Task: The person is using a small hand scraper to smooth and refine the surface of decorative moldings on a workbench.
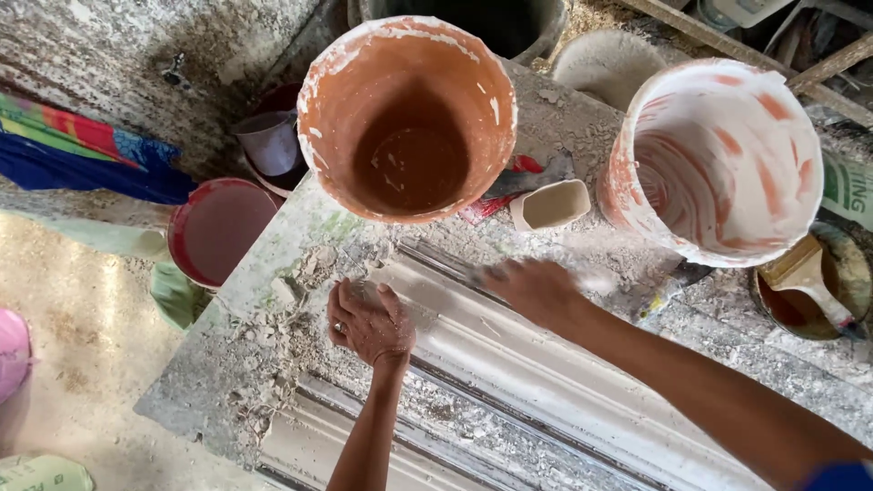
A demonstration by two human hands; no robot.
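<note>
Plaster moulding (509,364), long and white with grooves, lies across the near middle of the dusty work table (227,382). My left hand (368,323) presses flat on its left end, fingers spread a bit and holding nothing. My right hand (536,289) is over the moulding further right. It is blurry, so I cannot tell if it grips a tool or is just rubbing.

I think the moulding could crack if I push too hard, since plaster looks brittle. My right arm is close to the white bucket (718,159) with orange streaks, far right, so a wide swing could bump it. The orange bucket (409,118) stands just past my left hand, and the small cream cup (550,205) sits between the two buckets; both could get knocked too.

The table is grey and rough, covered in crumbs and flakes of dry plaster. Off its left edge sits a red tub (218,227). A brush (809,277) rests in a dish at the far right. The floor on the left is bare sandy concrete, and some bright striped cloth (82,150) shows at the left.
</note>
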